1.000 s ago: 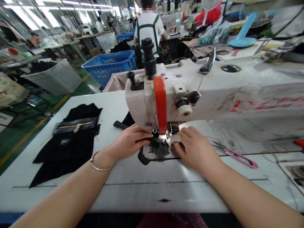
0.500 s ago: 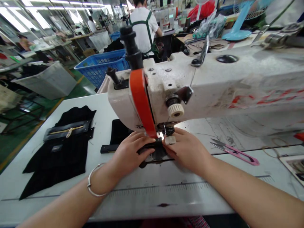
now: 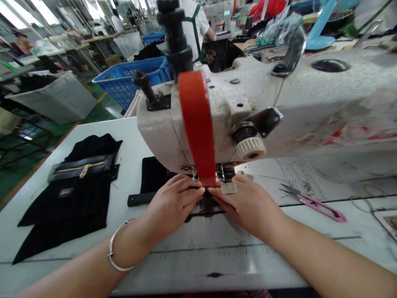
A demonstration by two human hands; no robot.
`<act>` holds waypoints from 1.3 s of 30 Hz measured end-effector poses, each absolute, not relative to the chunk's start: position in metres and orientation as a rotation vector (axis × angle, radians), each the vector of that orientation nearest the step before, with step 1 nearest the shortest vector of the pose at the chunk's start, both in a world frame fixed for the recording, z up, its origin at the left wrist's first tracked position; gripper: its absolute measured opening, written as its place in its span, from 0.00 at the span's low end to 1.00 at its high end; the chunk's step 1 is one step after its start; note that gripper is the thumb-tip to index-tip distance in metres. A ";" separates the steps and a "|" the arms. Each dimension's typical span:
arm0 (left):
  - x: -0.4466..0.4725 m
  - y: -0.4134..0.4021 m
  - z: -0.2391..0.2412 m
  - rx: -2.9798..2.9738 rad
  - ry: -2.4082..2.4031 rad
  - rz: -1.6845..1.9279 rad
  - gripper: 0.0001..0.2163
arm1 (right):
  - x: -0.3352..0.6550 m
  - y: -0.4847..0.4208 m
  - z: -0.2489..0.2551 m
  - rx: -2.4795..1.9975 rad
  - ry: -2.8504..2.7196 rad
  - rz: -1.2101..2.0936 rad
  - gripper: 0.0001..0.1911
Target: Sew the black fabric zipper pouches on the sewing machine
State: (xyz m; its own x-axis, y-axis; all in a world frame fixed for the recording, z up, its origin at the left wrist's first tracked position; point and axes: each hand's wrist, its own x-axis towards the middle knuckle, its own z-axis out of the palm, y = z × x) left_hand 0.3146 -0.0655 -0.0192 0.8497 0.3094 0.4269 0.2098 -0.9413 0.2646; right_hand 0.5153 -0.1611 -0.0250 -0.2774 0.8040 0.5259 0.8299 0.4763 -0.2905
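Note:
Under the head of the white sewing machine point(image 3: 161, 128), my left hand point(image 3: 173, 203) and my right hand point(image 3: 248, 203) almost meet at the needle area. My left thumb and fingers are closed on a black strip point(image 3: 139, 199), whose free end sticks out to the left. Black fabric point(image 3: 152, 176) lies behind that end. My right hand is closed too, its fingertips pressed at the strip beside the presser foot; most of the strip between the hands is hidden. The machine's red guard point(image 3: 198, 128) hangs in front of the needle, which I cannot see.
Black fabric pieces with a gold zip point(image 3: 82, 167) lie on the table's left. Pink thread snips point(image 3: 322, 207) rest at the right, near loose thread. A blue basket point(image 3: 133, 80) stands behind the machine, with a person point(image 3: 198, 31) beyond. A ruler scale point(image 3: 186, 254) runs along the front.
My view has moved nearer the machine, which looks bigger. My fingertips have drawn closer together at the needle area, covering the bit of black strip that showed between them.

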 end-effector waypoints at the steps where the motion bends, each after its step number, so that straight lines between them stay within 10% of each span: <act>1: 0.315 -0.066 -0.020 2.797 0.414 0.711 0.06 | 0.515 -0.161 -0.025 -1.355 -2.099 -0.051 0.08; 39: 0.328 -0.048 -0.029 2.825 0.534 0.810 0.07 | 0.515 -0.152 -0.038 -1.500 -2.046 -0.136 0.11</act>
